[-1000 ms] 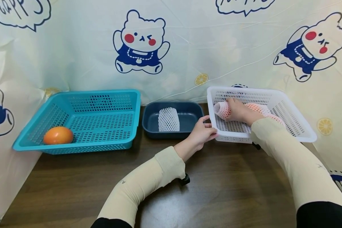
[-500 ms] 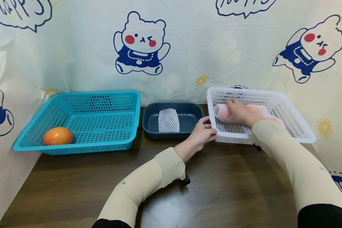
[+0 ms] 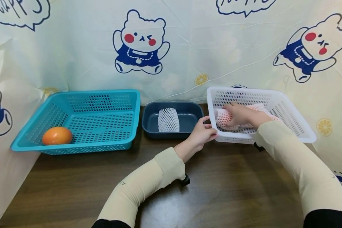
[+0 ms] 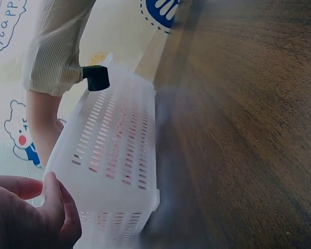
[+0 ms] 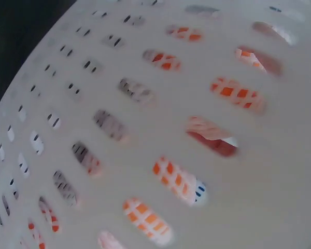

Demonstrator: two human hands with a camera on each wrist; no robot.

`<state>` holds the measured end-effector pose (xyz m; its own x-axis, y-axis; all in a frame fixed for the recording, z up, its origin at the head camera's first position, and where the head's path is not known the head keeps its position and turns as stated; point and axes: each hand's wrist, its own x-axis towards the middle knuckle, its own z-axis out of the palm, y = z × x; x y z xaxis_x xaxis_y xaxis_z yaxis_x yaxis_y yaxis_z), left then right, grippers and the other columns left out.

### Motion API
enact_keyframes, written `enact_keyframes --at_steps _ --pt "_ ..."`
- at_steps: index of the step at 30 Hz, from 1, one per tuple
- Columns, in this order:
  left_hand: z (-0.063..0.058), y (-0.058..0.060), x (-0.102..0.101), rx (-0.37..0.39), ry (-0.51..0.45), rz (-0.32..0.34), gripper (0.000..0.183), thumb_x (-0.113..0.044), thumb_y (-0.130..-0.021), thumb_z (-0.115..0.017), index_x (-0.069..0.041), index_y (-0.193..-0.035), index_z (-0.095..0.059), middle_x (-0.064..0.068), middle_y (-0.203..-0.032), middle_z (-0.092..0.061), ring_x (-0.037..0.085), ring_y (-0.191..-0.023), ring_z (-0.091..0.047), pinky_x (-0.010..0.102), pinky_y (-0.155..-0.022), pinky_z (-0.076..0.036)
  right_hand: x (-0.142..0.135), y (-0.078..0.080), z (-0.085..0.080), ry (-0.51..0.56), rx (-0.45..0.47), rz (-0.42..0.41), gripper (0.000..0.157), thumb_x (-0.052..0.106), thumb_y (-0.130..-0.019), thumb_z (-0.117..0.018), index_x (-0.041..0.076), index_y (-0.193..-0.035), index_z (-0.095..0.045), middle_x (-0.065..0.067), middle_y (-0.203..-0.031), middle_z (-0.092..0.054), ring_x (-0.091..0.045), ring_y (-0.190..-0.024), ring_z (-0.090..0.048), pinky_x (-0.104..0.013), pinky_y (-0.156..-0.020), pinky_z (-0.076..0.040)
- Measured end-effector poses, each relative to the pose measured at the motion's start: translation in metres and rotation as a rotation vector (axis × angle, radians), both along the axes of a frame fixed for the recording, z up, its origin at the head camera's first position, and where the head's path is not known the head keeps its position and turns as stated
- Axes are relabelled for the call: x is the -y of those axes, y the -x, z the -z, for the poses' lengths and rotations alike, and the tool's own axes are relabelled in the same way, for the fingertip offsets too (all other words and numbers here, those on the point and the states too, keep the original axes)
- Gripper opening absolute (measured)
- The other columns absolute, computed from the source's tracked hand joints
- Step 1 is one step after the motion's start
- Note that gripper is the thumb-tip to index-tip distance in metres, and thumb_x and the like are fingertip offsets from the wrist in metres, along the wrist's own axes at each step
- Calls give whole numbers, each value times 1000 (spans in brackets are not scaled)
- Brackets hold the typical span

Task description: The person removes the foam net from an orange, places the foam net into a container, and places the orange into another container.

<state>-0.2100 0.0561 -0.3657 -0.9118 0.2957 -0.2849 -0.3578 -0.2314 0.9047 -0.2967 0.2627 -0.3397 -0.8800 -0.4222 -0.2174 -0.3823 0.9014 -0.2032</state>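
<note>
My left hand (image 3: pixel 200 134) pinches the near left corner of the white slotted basket (image 3: pixel 292 109), thumb and fingers on either side of the rim; the left wrist view shows this grip close up. Inside that basket my right hand (image 3: pixel 240 114) grips an orange fruit in a white foam net (image 3: pixel 223 119), its fingers curled over the top. More net-wrapped fruit (image 3: pixel 259 107) lies behind and beyond that hand, partly covered by the wrist. The right wrist view is filled by the basket's wall, with orange netted fruit (image 5: pixel 236 96) showing through the slots.
A dark blue tray (image 3: pixel 172 135) stands beside the white basket and holds a white foam net sleeve (image 3: pixel 168 120). At the left, a teal basket (image 3: pixel 99 146) holds one bare orange fruit (image 3: pixel 57 136). A printed cloth (image 3: pixel 188 57) hangs behind the brown table (image 3: pixel 216 190).
The right hand and the netted fruit under it have shifted a little toward the near side of the white basket. My left hand has stayed at the corner.
</note>
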Motion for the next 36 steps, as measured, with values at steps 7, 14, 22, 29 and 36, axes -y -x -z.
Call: enact_keyframes --at_steps 7,14,22,29,36 --pt "2 0 0 -4 -5 -1 69 13 -94 -61 -7 -155 -35 10 -106 -57 22 -95 -64 35 -90 -57 2 -1 6 -7 1 11 87 29 -84 -84 -3 -150 -38 -38 -144 -41 -56 -131 -42 -69 -105 -36" --pt "4 0 0 6 -5 7 69 13 -94 -60 -8 -155 -36 10 -107 -56 21 -96 -63 36 -92 -56 0 5 23 25 -15 52 100 37 -78 -91 2 -153 -35 -35 -143 -42 -53 -129 -45 -69 -104 -37" --pt "3 2 2 -1 -10 18 69 12 -94 -61 -9 -154 -35 10 -108 -56 22 -96 -63 37 -92 -56 6 10 26 49 14 83 104 27 -78 -91 11 -159 -29 -33 -153 -31 -54 -134 -41 -72 -104 -35" --pt "1 2 3 15 -22 8 68 12 -94 -62 -10 -154 -38 10 -107 -58 21 -95 -63 38 -93 -55 8 10 18 29 32 58 92 23 -81 -88 7 -156 -36 -35 -151 -33 -54 -131 -43 -72 -102 -36" --pt "3 0 3 14 -19 -1 67 13 -94 -63 -9 -153 -40 10 -105 -59 21 -93 -62 38 -92 -55 6 7 12 21 42 39 90 22 -80 -89 6 -154 -40 -35 -148 -36 -51 -128 -45 -72 -101 -37"
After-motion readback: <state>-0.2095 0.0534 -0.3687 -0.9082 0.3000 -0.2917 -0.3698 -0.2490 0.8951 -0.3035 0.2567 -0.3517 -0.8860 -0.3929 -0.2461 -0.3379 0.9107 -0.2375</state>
